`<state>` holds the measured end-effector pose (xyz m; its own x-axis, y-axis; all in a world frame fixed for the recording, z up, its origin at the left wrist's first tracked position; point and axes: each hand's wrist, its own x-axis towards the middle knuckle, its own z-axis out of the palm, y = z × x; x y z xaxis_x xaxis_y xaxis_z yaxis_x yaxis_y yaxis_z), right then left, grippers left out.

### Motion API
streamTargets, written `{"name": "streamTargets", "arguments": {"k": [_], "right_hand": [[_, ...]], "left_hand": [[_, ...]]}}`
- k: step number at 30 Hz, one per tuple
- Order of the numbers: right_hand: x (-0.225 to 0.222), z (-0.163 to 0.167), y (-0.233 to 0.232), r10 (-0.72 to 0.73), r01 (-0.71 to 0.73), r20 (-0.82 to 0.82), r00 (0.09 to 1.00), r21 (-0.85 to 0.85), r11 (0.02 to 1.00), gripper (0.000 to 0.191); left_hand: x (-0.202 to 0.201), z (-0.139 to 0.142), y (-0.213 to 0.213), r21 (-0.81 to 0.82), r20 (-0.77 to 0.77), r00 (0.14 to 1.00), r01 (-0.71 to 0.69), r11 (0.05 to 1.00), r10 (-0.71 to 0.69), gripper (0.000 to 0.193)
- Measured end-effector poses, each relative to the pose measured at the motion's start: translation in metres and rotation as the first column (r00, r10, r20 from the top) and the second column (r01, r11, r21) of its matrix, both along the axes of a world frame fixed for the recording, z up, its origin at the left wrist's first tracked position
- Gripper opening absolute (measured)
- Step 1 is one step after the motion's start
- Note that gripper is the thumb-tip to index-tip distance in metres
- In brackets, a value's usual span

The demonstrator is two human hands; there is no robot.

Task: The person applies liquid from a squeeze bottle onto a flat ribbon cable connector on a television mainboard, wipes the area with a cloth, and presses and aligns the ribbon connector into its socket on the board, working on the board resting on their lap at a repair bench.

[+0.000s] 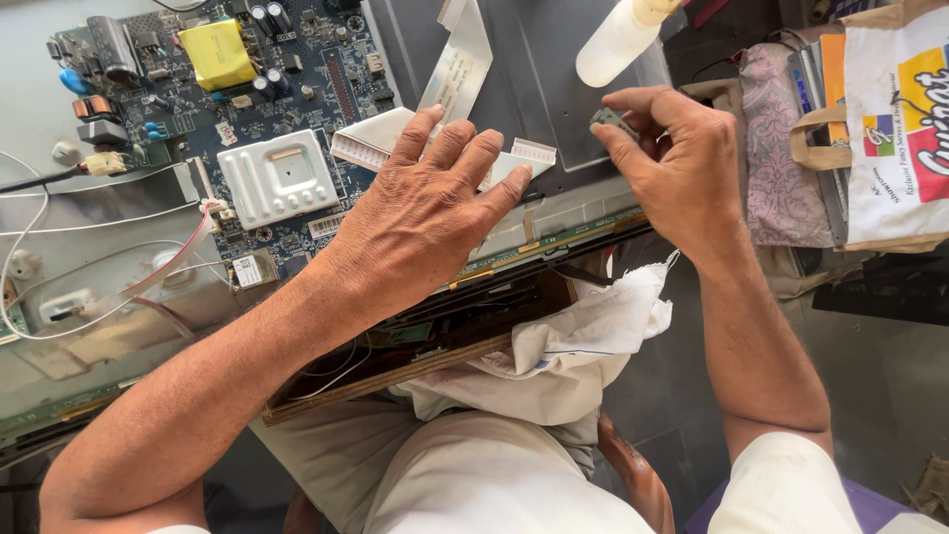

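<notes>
Grey floor (890, 386), daylight, wooden stool (633, 475)

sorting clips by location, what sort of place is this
Probably an electronics repair bench. An opened flat panel carries a bare circuit board and ribbon cables; the left hand rests there, the right hand pinches a small part.

Left hand (430, 203) lying palm down, fingers spread flat, forearm stretching in from lower left, right hand (667, 163) hovering just right of the left hand, thumb and fingertips pinching together, wrist bending

At upper left, the circuit board (247, 99) is looking glossy blue; the metal panel (554, 69) matt grey; lower centre, the cloth (583, 336) wrinkled white.
</notes>
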<state>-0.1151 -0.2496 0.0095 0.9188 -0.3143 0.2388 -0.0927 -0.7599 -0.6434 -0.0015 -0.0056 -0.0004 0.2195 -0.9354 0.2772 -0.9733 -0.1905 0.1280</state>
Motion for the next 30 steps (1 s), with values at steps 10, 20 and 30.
{"name": "streamTargets", "arguments": {"k": [10,20,30], "right_hand": [[0.006,-0.005,-0.003,0.091,-0.068,0.097,0.991,-0.226,0.972,0.021],[0.027,-0.015,-0.023,0.1,-0.091,0.322,0.942,-0.043,0.995,0.05],[0.026,-0.008,0.019,0.032,-0.069,0.15,0.988,0.249,0.966,0.021]], "left_hand": [[0.008,-0.003,-0.003,-0.023,-0.013,1.0,0.013,1.0,-0.013,0.047],[0.004,-0.01,0.006,-0.033,0.0,1.0,0.021,0.999,-0.021,0.049],[-0.017,-0.01,0.045,-0.052,0.053,0.998,0.018,0.999,-0.015,0.046]]}}
